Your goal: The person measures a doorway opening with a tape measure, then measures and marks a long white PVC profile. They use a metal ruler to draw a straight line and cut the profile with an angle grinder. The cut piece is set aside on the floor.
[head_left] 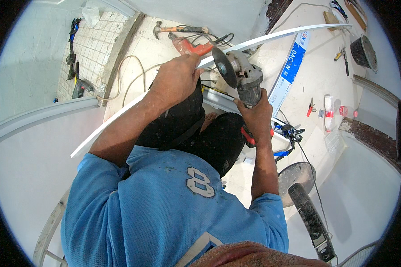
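Observation:
A long, thin white trim strip runs from lower left to upper right across my lap. My left hand is closed round it near its middle. In my right hand is an angle grinder, gripped by its body. The grinder's dark cutting disc stands close to the strip, just right of my left hand; whether it touches, I cannot tell. Just beyond my left hand lies a red power drill, partly hidden by the hand and strip. A hammer with a wooden handle lies beyond it.
A blue-and-white wrapped length lies on the floor at right. Past it are pliers, a black bucket and plastic bottles. A round plate and a dark power strip are at lower right. Another drill and cables sit at left.

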Demonstrator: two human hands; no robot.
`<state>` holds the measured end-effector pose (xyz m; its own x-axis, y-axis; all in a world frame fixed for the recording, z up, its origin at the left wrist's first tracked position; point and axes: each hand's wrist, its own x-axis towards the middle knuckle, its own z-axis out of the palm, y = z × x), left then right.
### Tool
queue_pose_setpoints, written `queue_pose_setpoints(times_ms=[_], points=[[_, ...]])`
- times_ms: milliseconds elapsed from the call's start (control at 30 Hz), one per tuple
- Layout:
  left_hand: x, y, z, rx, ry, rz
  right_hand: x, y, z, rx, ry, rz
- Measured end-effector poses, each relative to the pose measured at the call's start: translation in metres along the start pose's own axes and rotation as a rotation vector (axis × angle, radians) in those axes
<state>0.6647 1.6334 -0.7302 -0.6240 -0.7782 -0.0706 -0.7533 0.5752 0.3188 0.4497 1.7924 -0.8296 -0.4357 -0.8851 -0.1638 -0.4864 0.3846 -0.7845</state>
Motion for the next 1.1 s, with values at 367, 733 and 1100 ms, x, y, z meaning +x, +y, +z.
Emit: queue_pose_setpoints(times_ms=[367,733,1100], points=[[-0.002,0.0,0.001,0.023,-0.018,0.014,0.0,-0.003,-0.002,0.021,-0.017,0.031],[0.0,0.0,0.002,0.041,-0.003,0.066,-0.003,0.001,-0.002,0.021,-0.003,0.003],[-0.001,0.002,0.001,0.01,-0.018,0.043,-0.006,0.006,-0.005,-0.053,-0.043,0.047]])
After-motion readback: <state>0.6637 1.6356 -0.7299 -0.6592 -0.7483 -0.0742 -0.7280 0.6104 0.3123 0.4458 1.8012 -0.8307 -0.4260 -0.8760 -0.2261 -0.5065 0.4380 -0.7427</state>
